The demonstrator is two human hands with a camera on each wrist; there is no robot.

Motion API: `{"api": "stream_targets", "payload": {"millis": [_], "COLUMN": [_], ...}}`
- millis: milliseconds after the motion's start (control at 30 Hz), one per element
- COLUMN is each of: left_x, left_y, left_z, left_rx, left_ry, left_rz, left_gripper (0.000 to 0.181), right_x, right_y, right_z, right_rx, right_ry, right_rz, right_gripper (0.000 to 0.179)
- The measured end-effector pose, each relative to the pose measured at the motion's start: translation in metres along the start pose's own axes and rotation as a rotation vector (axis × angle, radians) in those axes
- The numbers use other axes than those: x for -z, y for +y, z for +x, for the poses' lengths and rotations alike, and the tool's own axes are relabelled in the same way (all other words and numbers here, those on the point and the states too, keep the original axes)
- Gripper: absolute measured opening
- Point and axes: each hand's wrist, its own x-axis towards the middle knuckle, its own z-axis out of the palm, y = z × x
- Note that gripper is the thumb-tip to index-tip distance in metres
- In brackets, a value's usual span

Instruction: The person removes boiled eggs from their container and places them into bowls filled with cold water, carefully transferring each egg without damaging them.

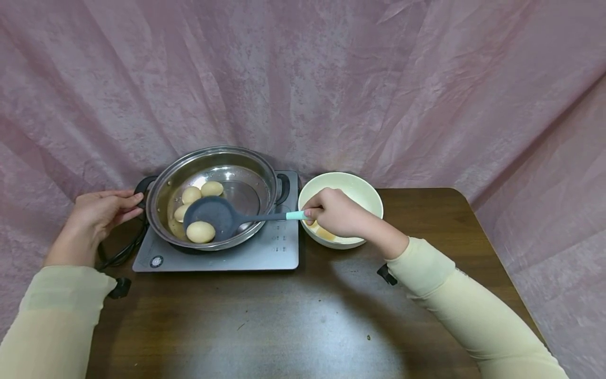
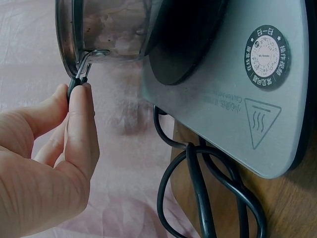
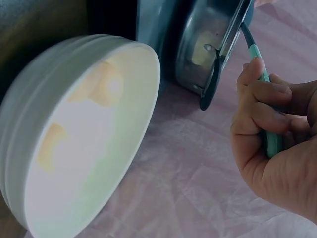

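Observation:
My left hand pinches the black side handle of a wide steel pot between thumb and fingers. Several pale, smooth eggs lie in the pot's left half. My right hand grips the mint-green handle of a ladle with a round grey head, which is inside the pot. One egg overlaps the head's lower left edge; whether it rests in the ladle I cannot tell. Below the right hand stands a cream bowl with several yellowish, rounded things inside, partly hidden in the head view.
The pot sits on a flat grey induction cooker. Black cables coil at its left side. A brown wooden table carries everything, with a few specks on it. Pink curtain cloth hangs close behind.

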Motion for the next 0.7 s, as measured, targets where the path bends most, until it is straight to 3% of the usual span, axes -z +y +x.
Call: {"api": "stream_targets", "payload": {"millis": [367, 700], "left_x": [0.0, 0.0], "left_y": [-0.001, -0.002], "left_z": [0.001, 0.001], "left_rx": [-0.009, -0.012], "left_ry": [0.011, -0.009], "left_rz": [-0.013, -0.045], "left_gripper": [0.02, 0.019], "right_x": [0.002, 0.014], "right_y": [0.001, 0.003], "right_z": [0.004, 0.0], "right_rx": [-0.049, -0.102], "right_ry": [-0.016, 0.042], "right_rz": [0.066, 0.072], "right_gripper": [0.024, 0.02]}}
